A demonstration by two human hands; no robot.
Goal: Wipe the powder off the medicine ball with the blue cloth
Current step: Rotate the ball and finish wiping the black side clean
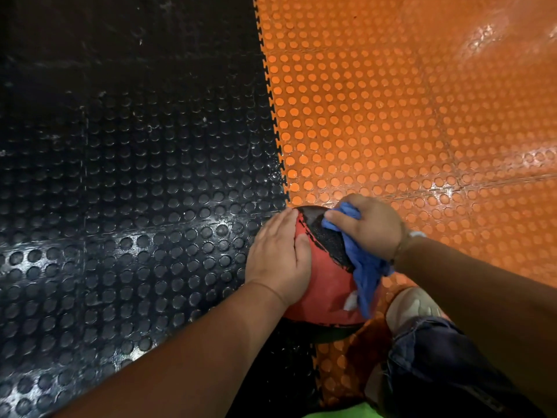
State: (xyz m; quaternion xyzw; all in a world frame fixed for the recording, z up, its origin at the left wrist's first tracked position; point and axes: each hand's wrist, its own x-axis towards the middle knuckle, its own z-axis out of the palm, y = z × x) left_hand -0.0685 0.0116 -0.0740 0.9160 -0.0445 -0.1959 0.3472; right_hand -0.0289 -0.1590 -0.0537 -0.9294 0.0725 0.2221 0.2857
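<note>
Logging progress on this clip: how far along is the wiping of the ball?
Under way. The left hand lies flat on the ball, steadying it. The right hand grips the cloth and presses it on the black band, which looks clean. Left to do: a white powder patch sits on the red lower side.

I count one medicine ball (325, 285), standing on the floor's near edge. I count one blue cloth (366, 267). Two hands are in view: one left hand (278, 251) and one right hand (367, 224). I record one white patch of powder (351, 300) on the ball. The floor has two studded sections, one black section (135, 176) and one orange section (391, 116), with one toothed joint (272, 116) between them. I count one light shoe (413, 303) and one pale wristband (417, 235). I cannot count the studs.
</note>
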